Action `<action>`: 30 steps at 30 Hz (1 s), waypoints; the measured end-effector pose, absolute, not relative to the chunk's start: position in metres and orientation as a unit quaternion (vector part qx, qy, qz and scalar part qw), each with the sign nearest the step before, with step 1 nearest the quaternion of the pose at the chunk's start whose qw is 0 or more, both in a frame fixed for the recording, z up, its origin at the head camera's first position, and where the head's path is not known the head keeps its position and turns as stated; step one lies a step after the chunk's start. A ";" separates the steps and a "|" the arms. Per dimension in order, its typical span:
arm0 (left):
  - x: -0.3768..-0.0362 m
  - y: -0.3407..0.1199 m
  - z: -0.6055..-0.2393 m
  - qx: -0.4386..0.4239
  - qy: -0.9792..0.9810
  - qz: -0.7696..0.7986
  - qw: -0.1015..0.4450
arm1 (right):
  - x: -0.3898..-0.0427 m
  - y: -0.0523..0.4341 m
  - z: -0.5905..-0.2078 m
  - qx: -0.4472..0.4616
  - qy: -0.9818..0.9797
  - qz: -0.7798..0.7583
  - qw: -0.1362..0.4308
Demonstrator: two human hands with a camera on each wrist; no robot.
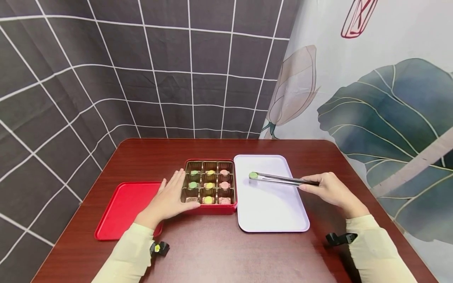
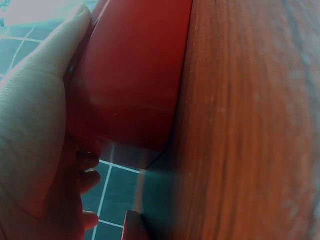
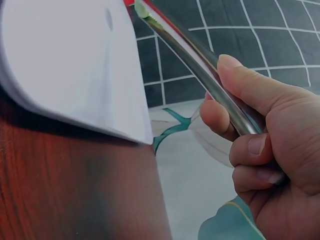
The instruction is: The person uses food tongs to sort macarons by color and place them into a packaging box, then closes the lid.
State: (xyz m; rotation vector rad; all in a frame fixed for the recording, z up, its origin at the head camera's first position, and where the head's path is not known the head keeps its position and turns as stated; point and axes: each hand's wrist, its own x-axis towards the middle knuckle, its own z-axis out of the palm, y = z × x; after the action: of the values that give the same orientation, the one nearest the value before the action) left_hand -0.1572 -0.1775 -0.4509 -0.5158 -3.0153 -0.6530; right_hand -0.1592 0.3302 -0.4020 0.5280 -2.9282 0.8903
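My right hand (image 1: 330, 190) grips metal tongs (image 1: 279, 179) with a dark handle. Their tips pinch a small round green sweet (image 1: 253, 175), which overlaps the white tray (image 1: 272, 212) in the head view. In the right wrist view, my thumb and curled fingers wrap the tongs (image 3: 210, 85), with the green sweet (image 3: 142, 10) at the far end. My left hand (image 1: 170, 200) rests against the left front corner of a red box (image 1: 212, 209), fingers straight along its side, thumb along the front rim. Green, yellow and pink sweets (image 1: 224, 185) sit in the box's gold divided insert.
A flat red lid or tray (image 1: 124, 212) lies on the left of the brown table (image 1: 212, 251), partly under my left forearm. The white tray stands right beside the box. A dark gridded curtain (image 1: 170, 86) and a leaf-printed cloth (image 1: 382, 110) hang behind the table.
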 end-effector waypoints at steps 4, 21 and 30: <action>-0.157 -0.178 -0.451 -0.164 -0.964 -0.210 0.006 | -0.159 0.327 -0.396 0.173 -0.939 0.298 0.018; -0.157 -0.178 -0.449 -0.164 -0.964 -0.209 0.002 | -0.168 0.285 -0.376 0.234 -0.920 0.313 0.024; -0.157 -0.178 -0.448 -0.163 -0.964 -0.212 -0.001 | -0.175 0.257 -0.374 0.276 -0.905 0.322 0.022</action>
State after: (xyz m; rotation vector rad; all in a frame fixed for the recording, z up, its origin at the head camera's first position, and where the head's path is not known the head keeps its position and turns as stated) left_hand -0.1568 -0.1781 -0.4481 -0.5119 -3.0305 -0.6651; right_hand -0.1750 0.2566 -0.3737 0.8550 -2.8058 0.9977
